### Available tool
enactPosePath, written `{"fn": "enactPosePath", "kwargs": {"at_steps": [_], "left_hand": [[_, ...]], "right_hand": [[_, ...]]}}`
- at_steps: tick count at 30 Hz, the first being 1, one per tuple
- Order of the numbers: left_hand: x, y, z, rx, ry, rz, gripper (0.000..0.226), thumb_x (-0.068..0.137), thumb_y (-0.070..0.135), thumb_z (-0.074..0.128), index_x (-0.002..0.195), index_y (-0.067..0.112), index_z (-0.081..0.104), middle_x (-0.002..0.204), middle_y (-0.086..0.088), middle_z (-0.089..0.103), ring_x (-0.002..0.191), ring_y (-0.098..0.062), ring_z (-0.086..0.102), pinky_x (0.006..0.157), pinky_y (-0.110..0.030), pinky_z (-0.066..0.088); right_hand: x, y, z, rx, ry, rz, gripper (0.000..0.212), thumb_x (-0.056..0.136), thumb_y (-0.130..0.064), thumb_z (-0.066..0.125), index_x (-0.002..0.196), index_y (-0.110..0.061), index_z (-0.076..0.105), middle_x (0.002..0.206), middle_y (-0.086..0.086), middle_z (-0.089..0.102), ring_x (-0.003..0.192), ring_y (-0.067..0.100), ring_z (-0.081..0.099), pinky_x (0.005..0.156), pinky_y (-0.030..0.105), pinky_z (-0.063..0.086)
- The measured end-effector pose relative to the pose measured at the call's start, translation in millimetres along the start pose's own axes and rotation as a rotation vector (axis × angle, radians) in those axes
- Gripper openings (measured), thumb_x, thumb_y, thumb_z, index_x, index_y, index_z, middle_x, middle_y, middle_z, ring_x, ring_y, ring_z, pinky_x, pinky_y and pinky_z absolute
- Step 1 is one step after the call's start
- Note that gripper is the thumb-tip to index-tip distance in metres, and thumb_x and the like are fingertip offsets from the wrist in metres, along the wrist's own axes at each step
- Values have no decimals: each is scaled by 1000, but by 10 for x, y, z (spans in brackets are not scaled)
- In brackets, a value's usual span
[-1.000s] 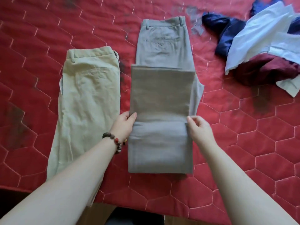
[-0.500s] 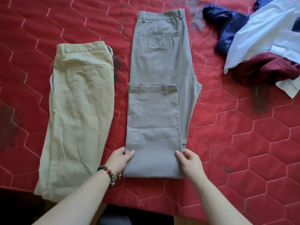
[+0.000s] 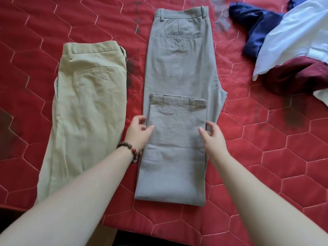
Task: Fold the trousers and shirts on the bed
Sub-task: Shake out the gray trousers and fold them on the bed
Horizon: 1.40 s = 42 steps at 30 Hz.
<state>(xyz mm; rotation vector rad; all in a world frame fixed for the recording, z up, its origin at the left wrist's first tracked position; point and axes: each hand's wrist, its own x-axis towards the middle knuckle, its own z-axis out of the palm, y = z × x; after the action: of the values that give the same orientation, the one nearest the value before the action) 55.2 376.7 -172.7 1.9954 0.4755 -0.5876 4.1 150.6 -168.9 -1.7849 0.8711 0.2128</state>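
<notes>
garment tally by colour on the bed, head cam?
Grey trousers: 1
Khaki trousers: 1
Navy garment: 1
White shirts: at least 1; the heap hides how many
Maroon garment: 1
Total: at least 5

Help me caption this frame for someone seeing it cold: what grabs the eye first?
The grey trousers lie in the middle of the red quilted bedspread, legs folded up over themselves, with the left hand and right hand at either edge of the fold. Beige trousers lie flat to the left. A jumble of navy, white and maroon clothes sits top right.
</notes>
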Motion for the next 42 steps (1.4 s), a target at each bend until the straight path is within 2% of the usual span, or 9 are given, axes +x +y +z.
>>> {"fn": "enactPosePath", "kwargs": {"at_steps": [4, 8, 12, 21, 23, 27, 31, 37, 42], "left_hand": [[446, 319, 97, -4, 69, 111, 33, 85, 24, 69, 115, 22, 55, 89, 0, 62, 80, -14, 61, 72, -22, 46], [604, 373, 167, -86, 128, 92, 20, 83, 22, 72, 98, 22, 58, 83, 0, 64, 75, -15, 61, 70, -24, 49], [635, 370, 178, -35, 161, 177, 12, 85, 19, 70, 87, 16, 59, 76, 7, 58, 68, -7, 53, 61, -8, 39], [865, 414, 100, 33, 142, 130, 15, 88, 28, 67, 86, 15, 61, 67, 8, 59, 61, -2, 51, 53, -4, 37], [894, 429, 46, 44, 97, 75, 19, 91, 37, 60, 85, 19, 62, 69, 8, 58, 65, -10, 53, 64, -14, 41], [719, 385, -136, -353, -263, -339, 35, 96, 55, 42, 95, 24, 59, 92, -6, 68, 78, -24, 67, 74, -31, 52], [337, 62, -356, -470, -469, -509, 55, 94, 68, 27, 112, 25, 57, 95, -12, 74, 82, -28, 73, 67, -36, 57], [-345, -529, -497, -537, -521, -596, 60, 94, 68, 24, 115, 21, 54, 104, -18, 72, 96, -38, 69, 79, -44, 56], [-791, -900, -477, -503, -524, -685, 60, 96, 63, 26, 113, 12, 55, 106, -22, 70, 93, -31, 71, 75, -38, 56]], "right_hand": [[458, -249, 148, -28, 104, -57, 25, 91, -26, 62, 115, -21, 55, 86, -4, 62, 74, 4, 58, 64, 11, 43], [616, -306, 211, -39, 180, -97, 9, 94, -25, 59, 98, -22, 52, 71, -9, 53, 47, -3, 49, 42, 7, 34], [671, -351, 232, -41, 185, -115, 10, 93, -25, 60, 90, -23, 50, 71, -8, 56, 54, 7, 47, 49, 19, 36], [942, -465, 256, -212, 211, -23, 16, 90, -32, 64, 88, -19, 54, 73, -13, 50, 71, 14, 51, 65, 26, 35], [905, -465, 240, -233, 200, 5, 27, 90, -43, 61, 90, -18, 51, 77, -12, 50, 78, 15, 50, 70, 26, 33], [610, -344, 156, -285, 24, 158, 49, 90, -63, 44, 72, -18, 48, 70, -4, 50, 78, 21, 52, 68, 32, 40], [173, -71, -48, -105, -219, 449, 75, 83, -77, 39, 111, -12, 67, 103, 9, 66, 100, 30, 63, 94, 50, 51], [-411, 433, -389, 76, -476, 644, 72, 85, -75, 35, 95, -12, 68, 92, 10, 74, 85, 26, 70, 79, 39, 54], [-767, 671, -503, 101, -516, 532, 33, 98, -39, 49, 99, -10, 65, 89, 9, 71, 78, 22, 66, 77, 33, 53]]}}
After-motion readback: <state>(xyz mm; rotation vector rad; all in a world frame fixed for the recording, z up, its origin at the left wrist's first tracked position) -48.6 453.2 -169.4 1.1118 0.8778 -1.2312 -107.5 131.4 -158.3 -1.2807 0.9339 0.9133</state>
